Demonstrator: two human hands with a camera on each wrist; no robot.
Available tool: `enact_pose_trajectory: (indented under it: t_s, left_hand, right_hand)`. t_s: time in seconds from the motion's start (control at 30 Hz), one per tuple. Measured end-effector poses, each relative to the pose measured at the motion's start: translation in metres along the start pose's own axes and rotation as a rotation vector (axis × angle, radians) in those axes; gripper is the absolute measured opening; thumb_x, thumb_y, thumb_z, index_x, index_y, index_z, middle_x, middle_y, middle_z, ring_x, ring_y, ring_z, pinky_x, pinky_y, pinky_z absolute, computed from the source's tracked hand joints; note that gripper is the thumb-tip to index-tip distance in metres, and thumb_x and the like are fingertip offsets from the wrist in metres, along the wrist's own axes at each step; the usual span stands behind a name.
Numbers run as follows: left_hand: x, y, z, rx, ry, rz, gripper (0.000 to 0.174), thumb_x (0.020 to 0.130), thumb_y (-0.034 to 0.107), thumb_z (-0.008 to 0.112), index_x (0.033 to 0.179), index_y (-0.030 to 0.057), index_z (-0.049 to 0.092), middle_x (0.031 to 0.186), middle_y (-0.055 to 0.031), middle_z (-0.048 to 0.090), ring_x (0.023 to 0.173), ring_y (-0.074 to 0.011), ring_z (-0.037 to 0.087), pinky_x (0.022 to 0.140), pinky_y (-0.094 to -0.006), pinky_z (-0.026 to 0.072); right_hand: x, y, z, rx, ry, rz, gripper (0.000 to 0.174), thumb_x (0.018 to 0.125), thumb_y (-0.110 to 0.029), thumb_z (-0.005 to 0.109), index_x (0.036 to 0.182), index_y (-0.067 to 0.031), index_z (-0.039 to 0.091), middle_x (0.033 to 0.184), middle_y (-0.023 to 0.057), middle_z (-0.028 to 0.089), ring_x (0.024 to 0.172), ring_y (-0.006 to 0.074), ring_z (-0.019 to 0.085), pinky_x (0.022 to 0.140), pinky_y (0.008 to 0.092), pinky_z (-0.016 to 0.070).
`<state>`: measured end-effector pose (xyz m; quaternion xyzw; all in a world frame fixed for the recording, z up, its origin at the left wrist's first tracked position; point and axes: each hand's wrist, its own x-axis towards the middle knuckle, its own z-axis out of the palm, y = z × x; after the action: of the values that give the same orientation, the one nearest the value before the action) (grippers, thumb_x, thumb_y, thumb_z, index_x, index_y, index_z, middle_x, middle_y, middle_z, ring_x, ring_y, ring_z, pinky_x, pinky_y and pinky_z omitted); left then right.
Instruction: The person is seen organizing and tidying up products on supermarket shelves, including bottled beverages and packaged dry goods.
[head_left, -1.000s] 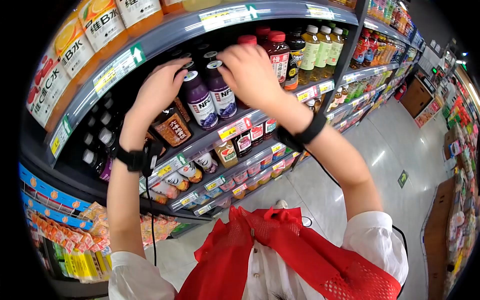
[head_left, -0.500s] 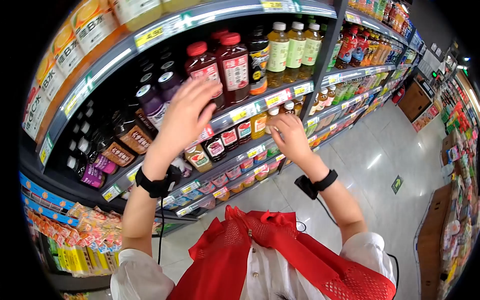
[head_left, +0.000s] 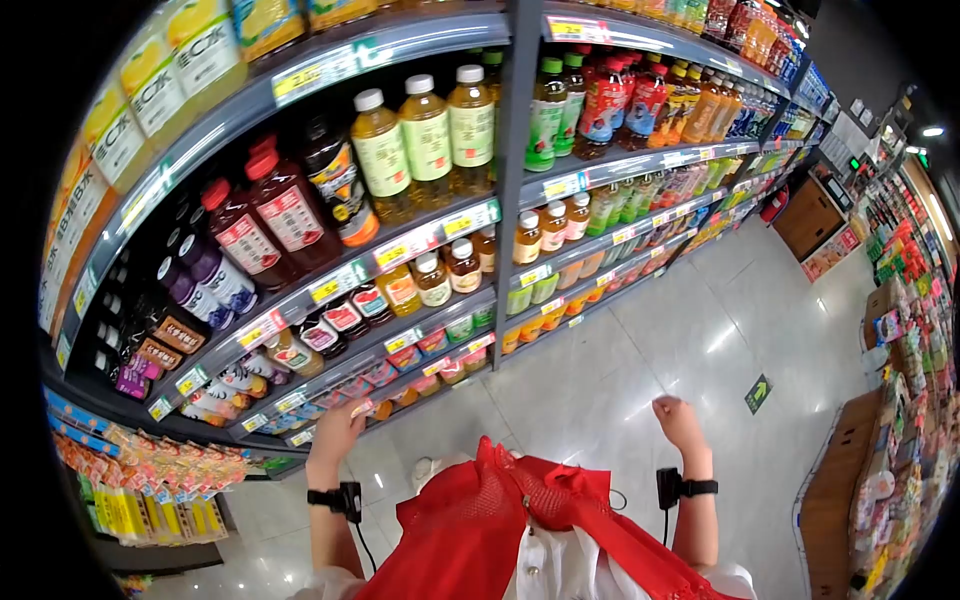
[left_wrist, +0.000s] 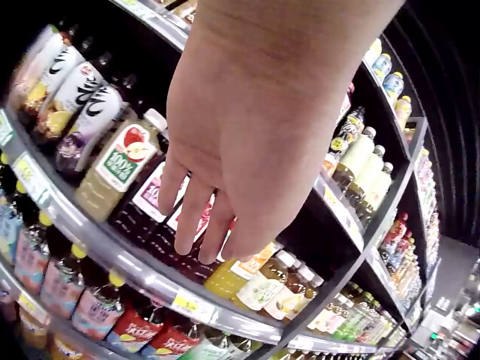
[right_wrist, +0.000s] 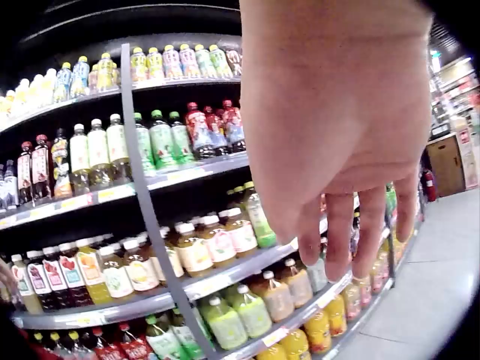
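My left hand (head_left: pixel 338 436) hangs low in front of the drink shelves, holding nothing. Its loosely bent fingers (left_wrist: pixel 196 217) appear in the left wrist view, over a row of juice bottles that includes an apple juice bottle (left_wrist: pixel 120 161). To the right, my right hand (head_left: pixel 682 424) hangs above the floor, also without anything in it. The right wrist view shows its fingers (right_wrist: pixel 341 236) pointing down, relaxed. Purple-capped NFC juice bottles (head_left: pixel 222 283) and red-capped dark juice bottles (head_left: pixel 290 215) stand upright on the shelf at the left.
Green-labelled pale tea bottles (head_left: pixel 428 140) stand beside a grey shelf upright (head_left: pixel 512 180). Hanging snack packets (head_left: pixel 160 470) are at lower left. A shiny tiled floor (head_left: pixel 600 390) runs between the shelves and a brown wooden display (head_left: pixel 845 490) on the right. A fire extinguisher (head_left: pixel 773 206) stands far back.
Both hands have come away from the bottles and dropped down toward the body's sides, empty. The head view has shifted right along the shelves, and the NFC bottles still stand there.
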<state>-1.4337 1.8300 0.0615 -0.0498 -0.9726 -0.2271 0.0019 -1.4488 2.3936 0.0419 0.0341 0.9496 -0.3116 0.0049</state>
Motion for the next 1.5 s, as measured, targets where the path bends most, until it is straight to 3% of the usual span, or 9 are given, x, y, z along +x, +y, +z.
enact_pose_trajectory:
  t_s: [0.17,0.33,0.6,0.83,0.9,1.07,1.13,1.37,1.5]
  left_hand:
    - [0.045,0.103,0.055,0.011,-0.178,-0.157,0.027,0.076,0.015,0.056,0.102,0.0067,0.057,0.095,-0.0118,0.06,0.086,-0.0316,0.057,0.07,-0.0397,0.0453]
    - [0.155,0.194,0.097,0.034,-0.13,-0.102,0.028,0.076,0.014,0.056,0.103,0.0059,0.057,0.097,-0.0134,0.06,0.089,-0.0322,0.056,0.073,-0.0393,0.0453]
    - [0.406,0.293,0.186,-0.089,-0.159,-0.051,0.026,0.077,0.014,0.056,0.103,0.0071,0.057,0.098,-0.0142,0.06,0.086,-0.0318,0.058,0.072,-0.0378,0.0456]
    - [0.677,0.418,0.247,-0.11,-0.166,0.038,0.027,0.079,0.012,0.055,0.105,0.0071,0.056,0.097,-0.0114,0.059,0.085,-0.0299,0.057,0.071,-0.0368,0.0459]
    - [0.75,0.457,0.257,-0.177,-0.157,0.318,0.027,0.079,0.011,0.054,0.106,0.0077,0.056,0.101,-0.011,0.059,0.09,-0.0296,0.056,0.075,-0.0364,0.0456]
    - [0.878,0.566,0.23,-0.125,-0.106,0.519,0.029,0.076,0.006,0.057,0.105,0.0056,0.056,0.106,-0.0099,0.057,0.1,-0.0276,0.053,0.084,-0.0358,0.0431]
    - [0.903,0.604,0.204,0.115,0.18,0.735,0.033,0.071,0.003,0.058,0.104,0.0065,0.057,0.109,-0.0072,0.056,0.106,-0.0271,0.051,0.088,-0.0383,0.0414]
    - [0.946,0.717,0.189,0.334,0.62,0.453,0.041,0.07,0.0,0.059,0.11,0.0053,0.052,0.119,-0.0091,0.049,0.112,-0.0282,0.046,0.093,-0.0393,0.038]
    - [0.984,0.796,0.215,0.023,0.601,0.377,0.045,0.076,-0.003,0.053,0.12,0.0027,0.044,0.121,-0.0124,0.048,0.114,-0.0286,0.044,0.094,-0.035,0.0351]
  right_hand:
    - [0.039,0.104,-0.063,-0.1,-0.168,0.161,0.019,0.081,-0.018,0.055,0.089,-0.0024,0.063,0.081,0.017,0.063,0.075,0.03,0.061,0.066,0.0351,0.0473]
    - [0.127,0.163,-0.084,0.079,-0.391,0.074,0.024,0.081,-0.021,0.053,0.096,-0.0043,0.061,0.089,0.0164,0.062,0.081,0.0321,0.06,0.071,0.0374,0.0477]
    - [0.335,0.259,-0.14,0.08,-0.404,0.04,0.026,0.083,-0.022,0.053,0.098,-0.0022,0.06,0.091,0.0171,0.062,0.08,0.0284,0.06,0.071,0.0338,0.048]
    - [0.553,0.373,-0.204,0.077,-0.251,0.233,0.025,0.08,-0.018,0.057,0.099,-0.0016,0.06,0.089,0.0155,0.063,0.077,0.0253,0.061,0.069,0.0324,0.0478]
    - [0.609,0.392,-0.224,0.088,-0.192,0.211,0.024,0.08,-0.016,0.057,0.098,-0.0011,0.06,0.086,0.0149,0.063,0.075,0.0248,0.06,0.068,0.0321,0.0472]
    - [0.749,0.39,-0.285,0.219,-0.107,-0.008,0.02,0.081,-0.009,0.056,0.098,0.0012,0.059,0.089,0.0161,0.062,0.076,0.0263,0.06,0.068,0.0312,0.0472]
    - [0.809,0.363,-0.311,0.275,-0.063,-0.191,0.018,0.079,-0.005,0.057,0.096,0.0013,0.058,0.09,0.0158,0.062,0.076,0.0261,0.059,0.07,0.031,0.0466]
    - [0.944,0.251,-0.411,0.392,0.083,-0.971,0.027,0.075,-0.002,0.059,0.102,-0.001,0.054,0.099,0.0123,0.055,0.079,0.0277,0.056,0.072,0.032,0.045]
    - [1.02,0.252,-0.471,0.259,0.574,-1.145,0.024,0.072,-0.006,0.061,0.096,-0.0026,0.056,0.094,0.0115,0.055,0.083,0.0291,0.053,0.074,0.0356,0.0439]
